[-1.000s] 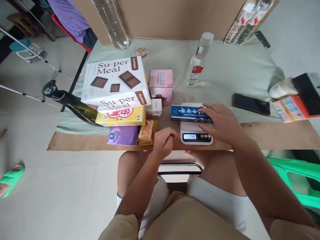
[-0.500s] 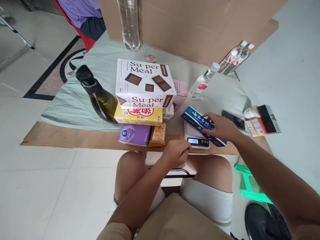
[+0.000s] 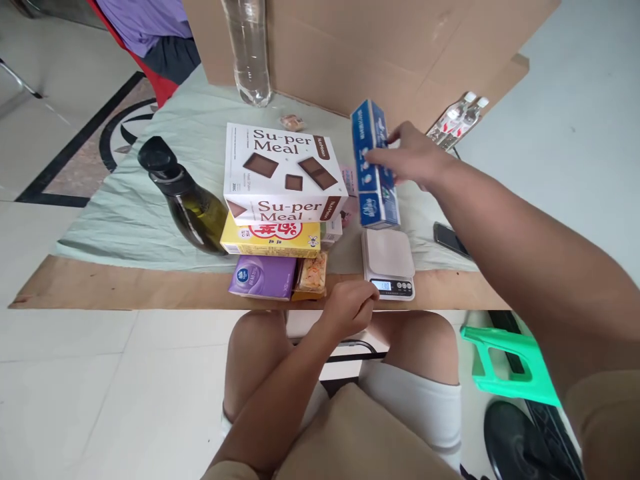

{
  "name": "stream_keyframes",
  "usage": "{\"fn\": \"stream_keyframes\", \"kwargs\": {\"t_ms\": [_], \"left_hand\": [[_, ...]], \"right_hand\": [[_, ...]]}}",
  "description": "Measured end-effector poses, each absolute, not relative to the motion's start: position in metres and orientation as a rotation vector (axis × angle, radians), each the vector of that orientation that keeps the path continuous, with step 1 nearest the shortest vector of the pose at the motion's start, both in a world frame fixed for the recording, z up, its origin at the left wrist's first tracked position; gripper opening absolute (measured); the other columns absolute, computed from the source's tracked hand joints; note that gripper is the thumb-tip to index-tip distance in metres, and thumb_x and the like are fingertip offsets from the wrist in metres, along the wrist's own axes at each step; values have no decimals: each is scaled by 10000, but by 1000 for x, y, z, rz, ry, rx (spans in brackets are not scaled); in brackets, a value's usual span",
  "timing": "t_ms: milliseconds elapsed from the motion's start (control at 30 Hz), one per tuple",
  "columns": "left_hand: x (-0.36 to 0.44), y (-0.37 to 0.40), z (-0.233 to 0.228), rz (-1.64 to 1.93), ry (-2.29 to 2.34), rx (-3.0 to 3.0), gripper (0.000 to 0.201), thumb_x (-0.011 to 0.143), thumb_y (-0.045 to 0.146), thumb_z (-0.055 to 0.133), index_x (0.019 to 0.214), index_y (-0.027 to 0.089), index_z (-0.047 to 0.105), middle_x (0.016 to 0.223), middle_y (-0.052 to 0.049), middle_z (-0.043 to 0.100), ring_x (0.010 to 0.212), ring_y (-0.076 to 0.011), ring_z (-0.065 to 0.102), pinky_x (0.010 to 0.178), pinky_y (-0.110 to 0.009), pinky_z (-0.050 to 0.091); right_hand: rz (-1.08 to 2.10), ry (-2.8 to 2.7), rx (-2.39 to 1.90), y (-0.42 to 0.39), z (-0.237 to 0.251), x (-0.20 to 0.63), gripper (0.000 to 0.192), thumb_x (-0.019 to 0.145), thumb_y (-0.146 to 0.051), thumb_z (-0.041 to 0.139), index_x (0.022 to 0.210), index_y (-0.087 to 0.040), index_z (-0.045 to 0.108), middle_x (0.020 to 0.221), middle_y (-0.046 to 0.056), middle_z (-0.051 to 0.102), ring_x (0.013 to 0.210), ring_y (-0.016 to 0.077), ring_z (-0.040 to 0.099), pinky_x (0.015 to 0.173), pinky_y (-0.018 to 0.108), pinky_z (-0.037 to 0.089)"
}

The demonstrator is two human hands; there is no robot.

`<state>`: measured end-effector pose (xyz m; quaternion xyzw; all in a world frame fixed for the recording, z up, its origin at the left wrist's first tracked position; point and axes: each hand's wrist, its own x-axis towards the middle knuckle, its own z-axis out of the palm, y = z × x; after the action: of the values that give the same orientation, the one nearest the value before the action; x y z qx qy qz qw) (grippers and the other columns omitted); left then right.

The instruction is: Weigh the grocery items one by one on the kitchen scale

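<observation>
— Above the scale (image 3: 388, 253), what changed?
— You've lifted the blue box (image 3: 374, 167) off it; your right hand (image 3: 413, 157) pinches the box upright in the air, fingers wrapped around it.
— And your left hand (image 3: 350, 308)?
— Loosely curled by the scale's display, as before, holding nothing I can make out.
— Containers?
— Dark bottle (image 3: 187, 200), contents unclear; clear bottle (image 3: 247, 50), apparently water.

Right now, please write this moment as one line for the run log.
right hand: holds blue toothpaste box in air above kitchen scale | left hand: closed, at cardboard edge beside scale | scale platform: bare
</observation>
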<state>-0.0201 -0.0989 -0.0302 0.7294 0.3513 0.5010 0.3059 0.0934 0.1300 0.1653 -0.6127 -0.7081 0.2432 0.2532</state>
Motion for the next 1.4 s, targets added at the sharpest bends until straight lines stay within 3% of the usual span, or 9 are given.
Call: {"fn": "stream_keyframes", "kwargs": {"t_ms": [167,333,467,633,733,867,1100,1300,1400], "left_hand": [[-24,-97,-31,1336,937,1920,218,877,96,493,821,214,667,716,-22,708,654,-162,644,666,-261,493],[-23,-95,-31,1362,916,1913,208,867,84,489,807,215,639,713,-21,706,651,-162,643,649,-262,479],[-21,-93,-31,1367,919,1908,213,869,82,490,809,217,644,704,-18,696,643,-162,632,650,-266,479],[-22,-93,-30,1408,915,1915,214,863,82,487,804,216,643,696,-14,694,635,-155,634,639,-255,481],[-25,-94,-27,1448,898,1927,215,871,74,475,797,216,619,673,-3,680,596,-142,607,616,-247,469],[-30,-95,-20,1464,889,1947,238,895,48,469,802,214,612,660,11,676,557,-125,586,608,-234,472],[-10,-87,-3,1407,869,1983,271,873,6,480,773,211,628,612,34,654,510,-107,583,540,-213,440],[87,-66,19,1303,745,2027,264,932,42,488,842,204,676,662,26,709,552,-110,633,553,-221,463],[150,-55,25,1212,601,2058,254,950,91,471,849,203,676,691,12,732,582,-121,639,581,-248,470]], "right_hand": [[753,-1932,-1827,158,156,49,434,750,-392,928,874,-218,551,808,23,615,874,230,713,688,334,611],[718,-1926,-1952,176,144,39,510,737,-485,955,820,-230,521,755,18,600,797,209,671,709,404,644],[845,-1948,-1710,186,138,43,516,759,-514,956,874,-222,547,754,5,592,807,199,673,732,418,673],[903,-1686,-1684,141,152,65,391,931,-576,755,1006,-232,585,895,37,619,757,194,683,669,387,652],[875,-1555,-1646,83,141,111,343,996,-589,597,1066,-255,564,926,14,617,617,125,607,563,295,582],[743,-1208,-1784,0,92,214,508,823,-710,687,1056,-271,581,896,-15,629,587,95,582,549,250,526],[427,-826,-2056,-97,40,399,517,683,-671,711,947,-274,510,854,4,552,660,166,593,556,313,490],[164,-772,-2111,-68,23,505,320,821,-407,676,1019,-285,457,1051,80,610,948,238,666,838,413,579],[42,-805,-2135,-20,23,545,415,794,-231,735,1121,-258,482,1327,154,614,1161,237,664,1044,420,556]]}}
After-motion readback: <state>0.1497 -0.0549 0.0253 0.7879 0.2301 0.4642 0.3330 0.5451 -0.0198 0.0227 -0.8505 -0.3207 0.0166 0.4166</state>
